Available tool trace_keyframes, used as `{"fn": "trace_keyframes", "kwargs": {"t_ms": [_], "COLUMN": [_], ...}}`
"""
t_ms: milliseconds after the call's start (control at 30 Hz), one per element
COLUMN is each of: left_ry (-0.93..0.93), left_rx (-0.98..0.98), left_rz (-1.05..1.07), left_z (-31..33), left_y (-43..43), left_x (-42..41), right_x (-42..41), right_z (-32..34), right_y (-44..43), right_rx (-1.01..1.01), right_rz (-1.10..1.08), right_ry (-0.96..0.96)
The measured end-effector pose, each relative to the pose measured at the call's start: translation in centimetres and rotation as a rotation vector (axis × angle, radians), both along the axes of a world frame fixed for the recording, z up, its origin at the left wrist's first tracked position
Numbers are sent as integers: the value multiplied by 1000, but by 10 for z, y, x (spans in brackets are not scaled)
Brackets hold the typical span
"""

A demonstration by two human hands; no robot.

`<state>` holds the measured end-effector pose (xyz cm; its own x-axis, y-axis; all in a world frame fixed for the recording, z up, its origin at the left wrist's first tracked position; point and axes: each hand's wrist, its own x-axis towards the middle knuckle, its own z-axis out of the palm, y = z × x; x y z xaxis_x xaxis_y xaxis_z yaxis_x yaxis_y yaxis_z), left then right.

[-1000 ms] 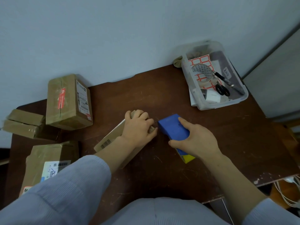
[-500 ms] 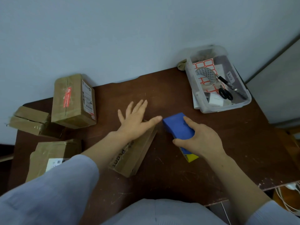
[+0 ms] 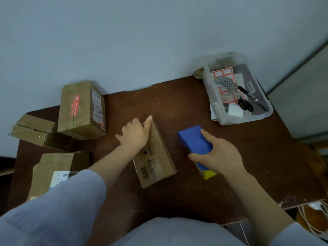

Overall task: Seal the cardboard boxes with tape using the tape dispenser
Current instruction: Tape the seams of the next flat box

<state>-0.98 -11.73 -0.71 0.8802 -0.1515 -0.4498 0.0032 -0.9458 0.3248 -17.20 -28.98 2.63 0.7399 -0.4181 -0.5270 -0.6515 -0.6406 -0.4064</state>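
A small flat cardboard box with "plant" written on it lies at the middle of the brown table. My left hand rests on the box's far left edge, fingers around that edge. To the right of the box, my right hand grips the blue tape dispenser, which rests on the table with its yellow end toward me. Box and dispenser are apart.
Three taped cardboard boxes sit at the left: an upright one with a red sticker, a low one behind it, a labelled one nearer me. A clear plastic bin with scissors, a pen and label sheets stands at the back right.
My left hand turned the small box over and swung it so it lies lengthwise toward me, then took hold of its far edge. My right hand stayed on the dispenser.
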Motion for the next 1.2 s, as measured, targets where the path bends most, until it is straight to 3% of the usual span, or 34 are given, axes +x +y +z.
{"fn": "trace_keyframes", "kwargs": {"t_ms": [67, 133, 200, 267, 367, 467, 667, 800, 867, 1000, 1100, 1200], "left_ry": [-48, -118, 30, 131, 135, 153, 116, 33, -47, -32, 42, 430], "left_rx": [77, 98, 132, 269, 393, 401, 425, 294, 253, 238, -205, -649], "left_rz": [-87, -489, -904, -1186, -1353, -1253, -710, -829, -748, -729, -406, 141], "left_z": [8, 16, 23, 25, 23, 24, 23, 16, 15, 17, 31, 49], "left_y": [7, 16, 22, 22, 14, 12, 26, 29, 30, 28, 11, -18], "left_x": [6, 8, 4, -4, -7, 5, 15, -1, 0, -2, -17, -28], "right_x": [0, 1, 1, 1, 1, 0, -4, -5, -7, -19, -31, -40], "right_z": [0, 0, -1, -2, -4, -5, -7, -6, -7, -6, -3, -3], "right_y": [0, 0, -1, -2, -2, -4, -7, -8, -10, -21, -29, -33], "right_rx": [-5, -6, 0, 3, -8, -10, 58, 157, 204, 504, 750, 813], "right_rz": [4, 5, -4, -7, -10, -23, -106, -176, -214, -338, -368, -307], "right_ry": [-6, -16, -26, -25, -28, -42, -111, -199, -252, -435, -571, -639]}}
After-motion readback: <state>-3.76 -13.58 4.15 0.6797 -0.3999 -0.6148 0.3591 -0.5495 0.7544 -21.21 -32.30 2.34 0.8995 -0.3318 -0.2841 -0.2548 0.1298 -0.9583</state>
